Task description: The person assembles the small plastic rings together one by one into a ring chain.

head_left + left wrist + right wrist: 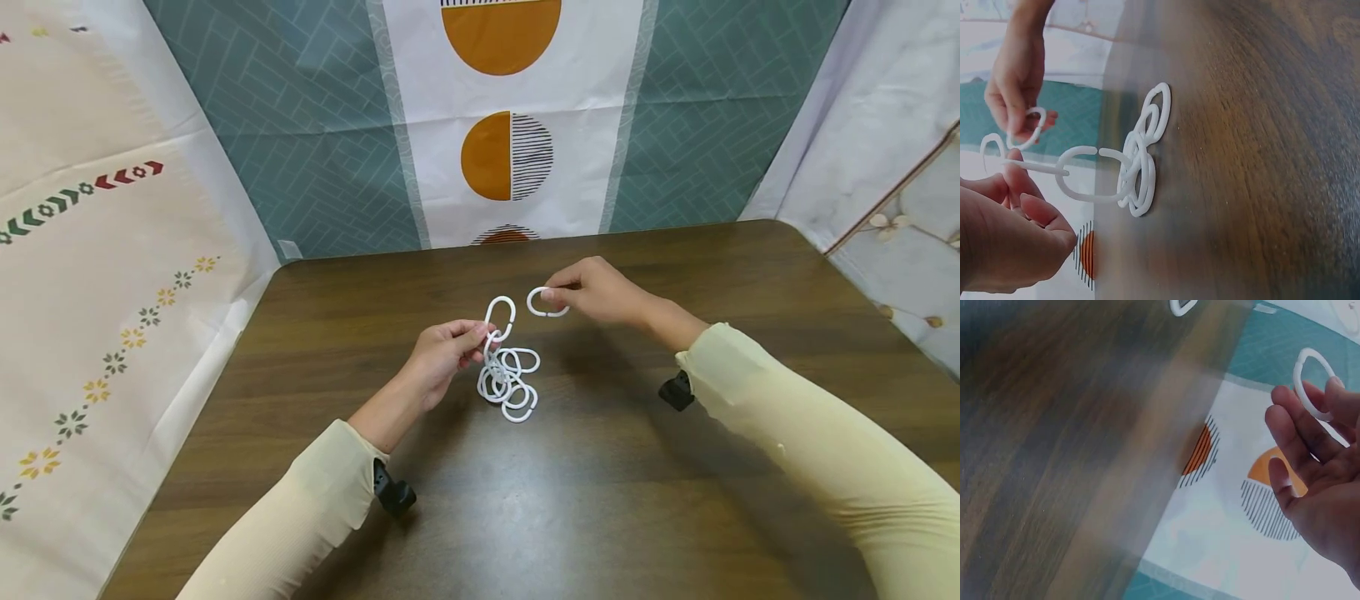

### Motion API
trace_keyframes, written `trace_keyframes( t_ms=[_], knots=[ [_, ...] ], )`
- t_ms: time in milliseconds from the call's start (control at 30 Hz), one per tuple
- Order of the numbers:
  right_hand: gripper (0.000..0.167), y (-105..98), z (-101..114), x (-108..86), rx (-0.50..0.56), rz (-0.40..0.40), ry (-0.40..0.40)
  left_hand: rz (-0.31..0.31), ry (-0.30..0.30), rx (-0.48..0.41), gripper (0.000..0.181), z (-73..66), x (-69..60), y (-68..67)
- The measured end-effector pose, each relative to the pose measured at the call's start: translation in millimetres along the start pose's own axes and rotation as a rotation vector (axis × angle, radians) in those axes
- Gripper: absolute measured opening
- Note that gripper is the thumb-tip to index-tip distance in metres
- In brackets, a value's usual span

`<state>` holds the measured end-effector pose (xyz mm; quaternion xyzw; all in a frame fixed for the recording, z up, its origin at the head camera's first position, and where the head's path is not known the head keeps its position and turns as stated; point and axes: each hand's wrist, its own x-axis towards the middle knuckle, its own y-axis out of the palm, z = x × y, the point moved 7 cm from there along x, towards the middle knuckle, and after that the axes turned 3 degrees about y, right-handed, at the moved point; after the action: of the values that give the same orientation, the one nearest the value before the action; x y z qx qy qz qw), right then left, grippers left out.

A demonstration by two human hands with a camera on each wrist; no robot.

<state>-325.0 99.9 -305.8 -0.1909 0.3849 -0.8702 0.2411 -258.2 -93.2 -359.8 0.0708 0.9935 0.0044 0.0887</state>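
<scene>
Between thumb and fingers, my left hand [442, 357] pinches the top link [512, 310] of a white plastic chain. Below it the other links [504, 385] hang down and lie bunched on the table, as the left wrist view also shows [1142, 181]. My right hand [600, 292], a little to the right and farther back, pinches a single loose white link [1300, 381] by one side. This link has a small gap in its long side and does not touch the chain.
The brown wooden table [480, 517] extends around both hands. Behind it hangs a teal and white patterned cloth [337, 167]; a cream embroidered cloth [90, 317] is at the left and a white floral one [885, 167] at the right.
</scene>
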Motion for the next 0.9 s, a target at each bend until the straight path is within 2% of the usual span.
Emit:
trace_keyframes(
  t_ms=[200,367,467,633,900],
  knots=[
    [0.014,-6.4,9.8,-3.9,0.098,-0.077,0.013,-0.006,0.000,0.002,0.028,0.8,1.0,-0.6],
    [0.013,-10.4,18.9,-6.4,0.176,-0.155,-0.010,-0.022,-0.008,0.008,0.028,1.0,1.3,-1.7],
    [0.011,-6.6,27.8,-8.5,0.216,-0.167,-0.040,-0.036,-0.013,0.008,0.026,1.3,1.4,-1.8],
    [0.006,2.3,45.0,-11.2,0.146,-0.202,-0.161,-0.031,-0.001,-0.017,0.025,1.3,1.5,1.9],
    [0.005,3.2,54.7,-17.1,-0.052,-0.426,-0.342,-0.012,0.005,-0.044,0.024,1.4,2.5,4.8]
  ],
)
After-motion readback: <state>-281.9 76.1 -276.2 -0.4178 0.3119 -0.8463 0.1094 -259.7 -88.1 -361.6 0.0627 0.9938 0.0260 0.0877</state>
